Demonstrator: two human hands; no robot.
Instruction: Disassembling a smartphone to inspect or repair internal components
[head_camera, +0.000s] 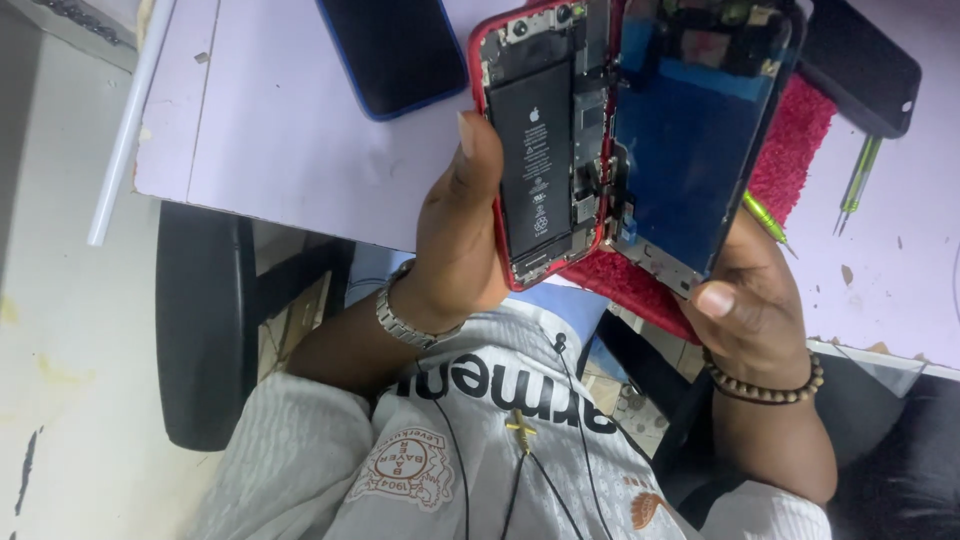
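Left hand (462, 235) cradling opened red phone (540, 140), right hand (745, 295) seemingly propping its screen (690, 130).

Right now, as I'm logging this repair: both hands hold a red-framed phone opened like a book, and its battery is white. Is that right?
Not quite: the battery is black, not white, as the head view shows. The rest holds: the left hand grips the red-framed phone and the right hand its opened screen.

Your opened red phone (545, 150) and its lifted screen (690, 130): tops cut by upper edge. Your left hand (460, 230) fingers hidden behind phone. Green tool (765, 218) mostly hidden behind screen. Tiny board parts unreadable.
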